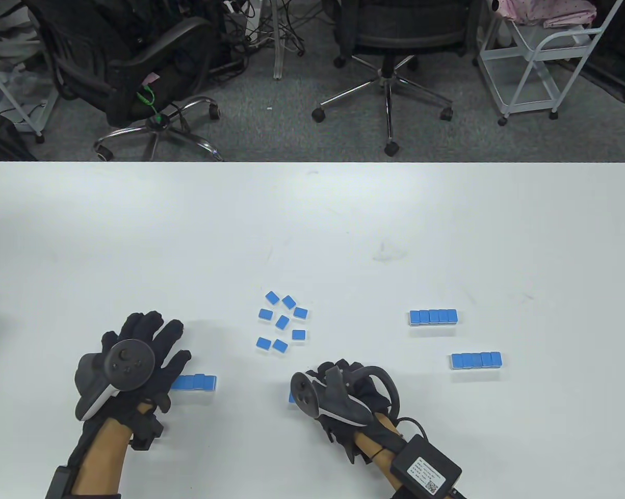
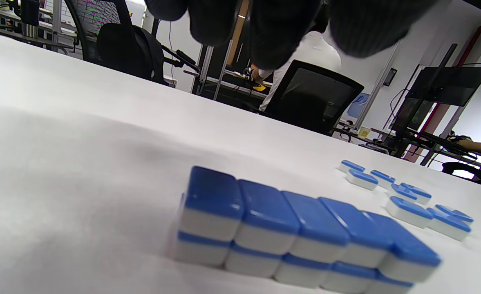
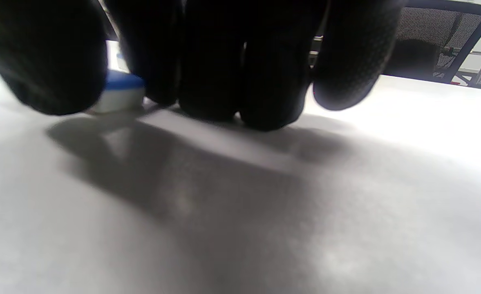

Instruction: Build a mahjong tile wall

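Blue-backed white mahjong tiles lie on the white table (image 1: 312,218). My left hand (image 1: 146,343) is spread flat with straight fingers over the left end of a two-layer tile row (image 1: 198,382); the left wrist view shows that row (image 2: 297,232) five tiles long, with the fingertips (image 2: 281,36) hanging above it, clear of it. My right hand (image 1: 336,377) is curled down onto the table. Its thumb (image 3: 44,61) and forefinger (image 3: 150,53) pinch a single tile (image 3: 119,92), which peeks out beside the tracker (image 1: 292,397). Several loose tiles (image 1: 283,322) lie face down between the hands.
Two finished two-layer rows stand at the right, one farther (image 1: 433,316) and one nearer (image 1: 476,360). Beyond the table's far edge are office chairs (image 1: 390,47) and a white cart (image 1: 541,57).
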Tool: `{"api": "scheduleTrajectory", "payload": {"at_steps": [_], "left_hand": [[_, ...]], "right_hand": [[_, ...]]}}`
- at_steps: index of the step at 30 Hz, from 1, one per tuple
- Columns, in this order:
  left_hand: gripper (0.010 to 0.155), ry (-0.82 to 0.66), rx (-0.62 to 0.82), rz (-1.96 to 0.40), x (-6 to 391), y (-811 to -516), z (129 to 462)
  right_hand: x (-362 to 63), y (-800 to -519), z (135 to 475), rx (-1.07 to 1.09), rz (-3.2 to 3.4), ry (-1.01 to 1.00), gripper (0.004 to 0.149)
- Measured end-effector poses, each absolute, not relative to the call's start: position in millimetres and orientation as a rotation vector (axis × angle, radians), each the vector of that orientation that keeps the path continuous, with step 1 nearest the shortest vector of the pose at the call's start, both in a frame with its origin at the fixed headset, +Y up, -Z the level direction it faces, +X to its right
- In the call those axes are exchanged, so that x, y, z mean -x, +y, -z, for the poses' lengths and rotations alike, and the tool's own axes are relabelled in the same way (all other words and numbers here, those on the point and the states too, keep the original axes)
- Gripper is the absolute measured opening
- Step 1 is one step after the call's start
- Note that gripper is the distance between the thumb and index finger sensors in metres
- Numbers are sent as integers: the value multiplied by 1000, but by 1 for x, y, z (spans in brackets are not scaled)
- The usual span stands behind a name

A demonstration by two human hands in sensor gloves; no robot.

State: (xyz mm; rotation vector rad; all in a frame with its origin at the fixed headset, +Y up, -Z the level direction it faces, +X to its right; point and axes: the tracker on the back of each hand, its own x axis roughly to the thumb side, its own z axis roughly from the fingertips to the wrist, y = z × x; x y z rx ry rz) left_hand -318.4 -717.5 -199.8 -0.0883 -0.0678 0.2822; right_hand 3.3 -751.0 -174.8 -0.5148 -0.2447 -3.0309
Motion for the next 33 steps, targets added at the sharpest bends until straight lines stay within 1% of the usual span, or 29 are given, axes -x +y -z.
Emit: {"api": "scheduleTrajectory", "payload": {"at_steps": [6,33], "left_hand": [[65,-74,86,-275,317,-717,198],[65,-66,106,-272,318,-720,200]], "right_hand": [[-3,-749,173,516,3035,-211,58],[1,-751,171,541,3008,-176,59]]}}
